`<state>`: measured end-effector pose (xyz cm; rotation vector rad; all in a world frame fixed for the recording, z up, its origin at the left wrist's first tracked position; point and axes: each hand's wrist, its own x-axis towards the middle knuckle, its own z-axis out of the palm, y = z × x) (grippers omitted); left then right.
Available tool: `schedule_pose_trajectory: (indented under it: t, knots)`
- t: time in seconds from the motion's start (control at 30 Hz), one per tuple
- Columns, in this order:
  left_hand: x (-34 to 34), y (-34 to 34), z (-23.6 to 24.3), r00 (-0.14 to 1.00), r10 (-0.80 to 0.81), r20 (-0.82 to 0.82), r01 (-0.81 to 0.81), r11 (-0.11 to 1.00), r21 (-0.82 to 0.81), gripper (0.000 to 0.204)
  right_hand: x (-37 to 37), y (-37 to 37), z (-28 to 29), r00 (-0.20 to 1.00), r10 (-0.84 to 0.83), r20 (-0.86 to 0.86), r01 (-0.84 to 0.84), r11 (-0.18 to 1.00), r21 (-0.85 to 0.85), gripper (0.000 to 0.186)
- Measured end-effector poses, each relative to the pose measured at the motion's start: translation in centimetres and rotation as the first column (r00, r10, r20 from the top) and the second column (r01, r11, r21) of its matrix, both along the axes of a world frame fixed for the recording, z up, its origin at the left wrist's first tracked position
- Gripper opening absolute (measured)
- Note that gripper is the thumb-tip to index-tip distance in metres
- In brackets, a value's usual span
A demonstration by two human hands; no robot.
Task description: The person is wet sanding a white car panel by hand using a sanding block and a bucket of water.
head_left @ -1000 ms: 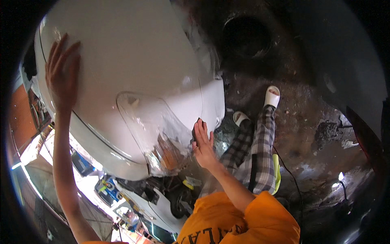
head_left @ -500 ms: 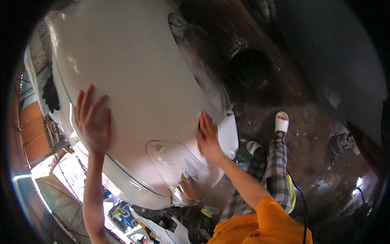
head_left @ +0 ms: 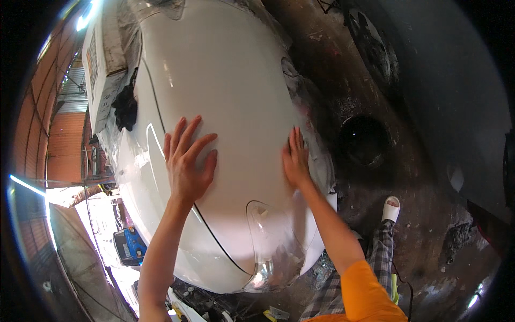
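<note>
A white car's bonnet and fender panel spreads out in front of me. My left hand lies on it with the fingers spread, close to the dark seam along the panel's left side. Toward the right edge of the panel, above the headlight under clear plastic film, my right hand rests with its fingers pressed together. What is under those fingers, if anything, is hidden by the hand.
Clear plastic sheeting hangs along the wheel arch. A black round tub stands on the dirty floor, beside a dark car at right. Black cloth lies at the left. A cable runs near my leg.
My view has shifted, so the car sits farther right and more of its far end shows. My right hand has moved up along the panel's edge, away from the headlight. Both hands stay on the panel.
</note>
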<state>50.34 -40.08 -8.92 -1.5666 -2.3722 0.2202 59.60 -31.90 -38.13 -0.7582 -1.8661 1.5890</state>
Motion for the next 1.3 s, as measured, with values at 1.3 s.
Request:
schedule_pose_trajectory:
  t: [1.3]
  knots:
    - [-23.3,11.9,5.3,0.836,0.533,0.129,-0.531,0.728,0.433,0.072,-22.2,16.7,12.4,0.991,0.117,-0.063,-0.116,0.993,0.019,0.070]
